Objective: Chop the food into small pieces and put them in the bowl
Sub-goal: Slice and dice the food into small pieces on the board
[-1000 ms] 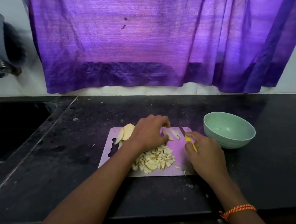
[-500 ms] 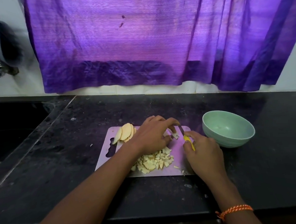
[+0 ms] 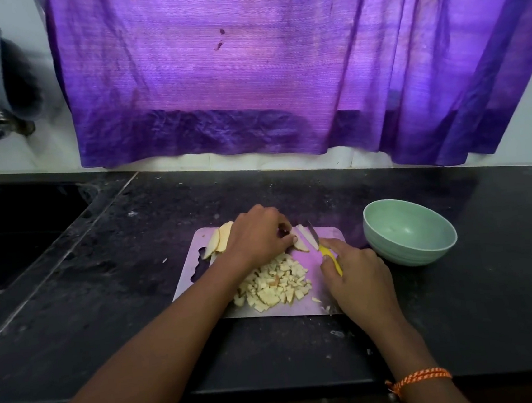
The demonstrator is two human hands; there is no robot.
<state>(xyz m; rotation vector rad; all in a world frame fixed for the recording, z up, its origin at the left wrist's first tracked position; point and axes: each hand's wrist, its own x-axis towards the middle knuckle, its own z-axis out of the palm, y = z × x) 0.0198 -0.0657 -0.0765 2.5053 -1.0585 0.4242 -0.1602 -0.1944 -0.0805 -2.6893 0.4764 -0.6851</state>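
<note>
- Food sits in three lots on the cutting board: a heap of small pale cubes near the front edge, uncut slices stacked at the far left corner, and a couple of slices being cut at the far middle.
- Left hand curls over those slices, fingertips pinching them down so they stay put under the blade.
- Right hand grips the yellow-handled knife, its blade angled away across the slices; whether the edge has bitten in yet is hard to tell.
- Green bowl stands on the black counter just right of the board, nothing in it, handy to the knife hand for scraping pieces across.
- Judging by the waiting stack, chopping is partway through and no transfer has begun.
</note>
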